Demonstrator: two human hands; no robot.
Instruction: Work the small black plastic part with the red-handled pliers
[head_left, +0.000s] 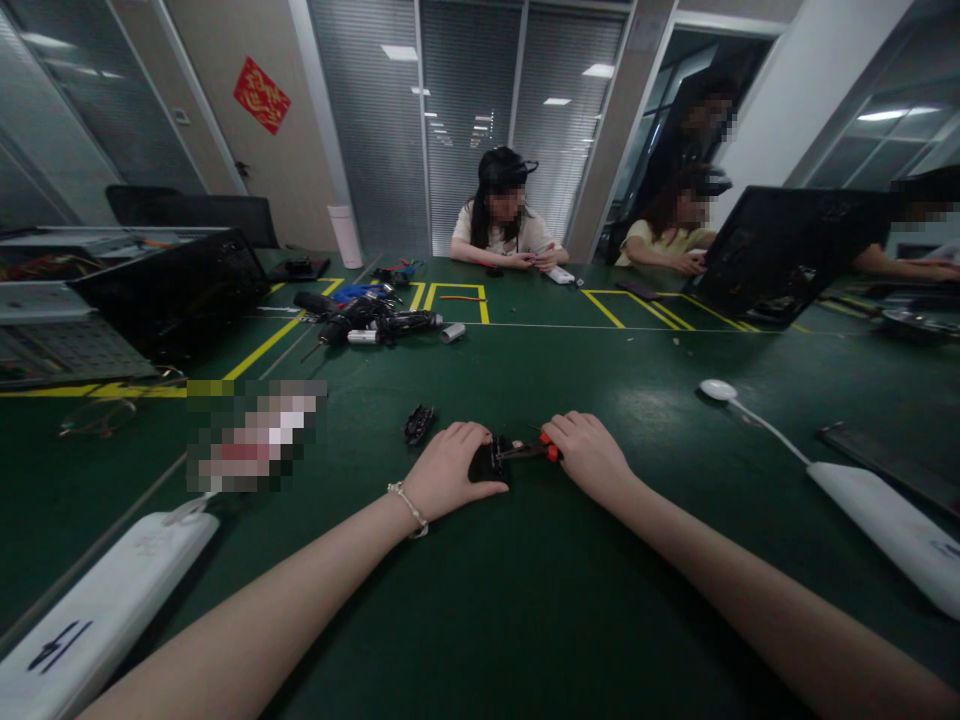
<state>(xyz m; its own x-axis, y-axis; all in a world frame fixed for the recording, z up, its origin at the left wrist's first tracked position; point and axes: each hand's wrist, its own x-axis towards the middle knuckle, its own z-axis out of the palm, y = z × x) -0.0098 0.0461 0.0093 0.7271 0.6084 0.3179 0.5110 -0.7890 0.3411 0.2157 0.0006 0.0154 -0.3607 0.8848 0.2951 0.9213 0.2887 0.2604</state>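
My left hand (442, 468), with a beaded bracelet at the wrist, grips a small flat black part (487, 462) close to the green tabletop. Its fingers curl over the far side and the thumb lies along the near side. In my right hand (591, 450) are pliers (531, 452) with red handles, mostly covered by the fingers. The dark jaws point left and reach the black part's right edge; whether they bite on it is too small to tell. Beyond my left hand lies a separate black component (418, 425) with an uneven surface.
Tools and cables (364, 318) are heaped at the back left, near an opened computer case (75, 345). Long white cases, one left (112, 610) and one right (885, 525), flank my arms. A co-worker (504, 215) sits opposite; a dark panel (787, 255) stands at the back right.
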